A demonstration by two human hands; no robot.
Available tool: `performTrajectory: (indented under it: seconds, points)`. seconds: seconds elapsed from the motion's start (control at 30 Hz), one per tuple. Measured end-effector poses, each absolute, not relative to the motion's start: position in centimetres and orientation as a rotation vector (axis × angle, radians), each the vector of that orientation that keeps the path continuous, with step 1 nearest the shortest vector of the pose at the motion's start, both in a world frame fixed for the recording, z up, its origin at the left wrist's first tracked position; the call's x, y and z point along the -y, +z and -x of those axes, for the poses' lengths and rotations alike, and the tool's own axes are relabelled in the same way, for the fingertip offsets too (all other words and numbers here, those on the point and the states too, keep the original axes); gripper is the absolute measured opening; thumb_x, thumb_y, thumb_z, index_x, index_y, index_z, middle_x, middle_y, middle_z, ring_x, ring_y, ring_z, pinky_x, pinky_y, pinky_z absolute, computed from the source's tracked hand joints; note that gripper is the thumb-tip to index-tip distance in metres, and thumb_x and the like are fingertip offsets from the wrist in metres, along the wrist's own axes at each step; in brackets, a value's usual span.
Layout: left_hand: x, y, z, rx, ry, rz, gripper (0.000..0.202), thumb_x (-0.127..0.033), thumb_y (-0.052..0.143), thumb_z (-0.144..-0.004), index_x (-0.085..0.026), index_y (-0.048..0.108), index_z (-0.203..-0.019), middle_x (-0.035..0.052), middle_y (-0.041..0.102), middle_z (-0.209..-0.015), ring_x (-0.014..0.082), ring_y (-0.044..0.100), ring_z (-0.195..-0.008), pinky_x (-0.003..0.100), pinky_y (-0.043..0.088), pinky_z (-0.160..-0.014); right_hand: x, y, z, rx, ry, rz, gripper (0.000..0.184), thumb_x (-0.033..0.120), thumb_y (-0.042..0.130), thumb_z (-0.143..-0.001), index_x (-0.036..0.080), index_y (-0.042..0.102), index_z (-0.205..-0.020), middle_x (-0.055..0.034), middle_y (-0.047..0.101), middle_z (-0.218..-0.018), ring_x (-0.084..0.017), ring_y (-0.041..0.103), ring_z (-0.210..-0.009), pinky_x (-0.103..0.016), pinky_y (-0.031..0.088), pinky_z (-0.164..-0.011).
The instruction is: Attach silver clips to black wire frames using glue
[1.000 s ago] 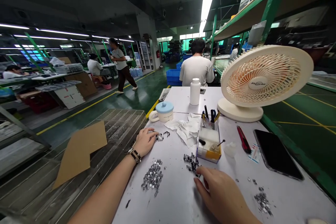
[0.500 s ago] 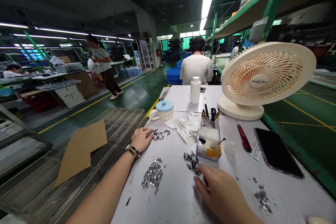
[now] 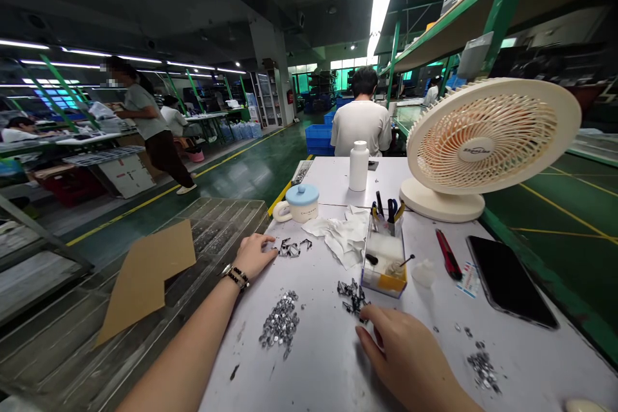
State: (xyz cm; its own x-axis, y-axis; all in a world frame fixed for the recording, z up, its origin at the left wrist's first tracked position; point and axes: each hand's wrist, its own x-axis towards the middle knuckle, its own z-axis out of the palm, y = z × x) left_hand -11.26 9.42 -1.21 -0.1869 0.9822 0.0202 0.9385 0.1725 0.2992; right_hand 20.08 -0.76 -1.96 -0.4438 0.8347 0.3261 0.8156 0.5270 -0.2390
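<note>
My left hand (image 3: 254,253), with a dark beaded bracelet at the wrist, rests on the white table at the left edge of a small group of black-and-silver clip-like parts (image 3: 291,248). Its fingers are apart and nothing shows in them. To the right, my right hand (image 3: 403,341) lies palm down, thumb and forefinger apart. That forefinger's tip touches the near edge of a pile of dark clip-like parts (image 3: 352,296). Between my forearms is a heap of small silver metal pieces (image 3: 280,322). A smaller silver heap (image 3: 483,368) lies right of my right hand.
Beyond the hands stand a lidded mug (image 3: 302,203), crumpled tissue (image 3: 340,235), a tool box (image 3: 385,257), a white bottle (image 3: 358,166) and a fan (image 3: 476,148). A red cutter (image 3: 449,255) and phone (image 3: 510,281) lie right. Compartmented trays (image 3: 226,212) flank the table's left; a person sits ahead.
My left hand has let go of a small dark part at the parts group and drawn slightly left. My right hand has barely moved. A person in the background has walked left.
</note>
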Motion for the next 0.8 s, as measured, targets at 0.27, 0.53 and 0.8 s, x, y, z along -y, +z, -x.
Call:
performTrajectory:
  seconds: [0.27, 0.53, 0.8]
  points:
    - [-9.3, -0.8, 11.1, -2.199, 0.476, -1.928, 0.031, -0.036, 0.053, -0.088, -0.015, 0.055, -0.11, 0.0091, 0.053, -0.117, 0.0238, 0.049, -0.11, 0.046, 0.04, -0.095, 0.8, -2.0, -20.0, 2.386, 0.092, 1.372, 0.011, 0.022, 0.047, -0.083, 0.022, 0.057, -0.083, 0.0002, 0.058, -0.061, -0.019, 0.057, -0.054, -0.03, 0.04, -0.05]
    - [-9.4, -1.8, 10.6, -2.058, 0.471, -2.052, 0.035, -0.037, 0.055, -0.086, -0.017, 0.054, -0.114, 0.0095, 0.049, -0.121, 0.0262, 0.043, -0.117, 0.049, 0.034, -0.099, 0.7, -2.2, -20.0, 2.397, 0.101, 1.39, 0.011, 0.023, 0.046, -0.083, 0.021, 0.057, -0.083, -0.0007, 0.059, -0.062, -0.019, 0.057, -0.055, -0.03, 0.04, -0.05]
    - [-9.4, -1.9, 10.9, -2.066, 0.461, -2.055, 0.034, -0.035, 0.055, -0.086, -0.017, 0.054, -0.114, 0.0094, 0.049, -0.122, 0.0262, 0.042, -0.117, 0.05, 0.034, -0.099, 0.7, -1.9, -20.0, 2.402, 0.121, 1.401, 0.013, 0.023, 0.045, -0.084, 0.022, 0.058, -0.085, -0.0004, 0.059, -0.063, -0.019, 0.057, -0.056, -0.03, 0.041, -0.05]
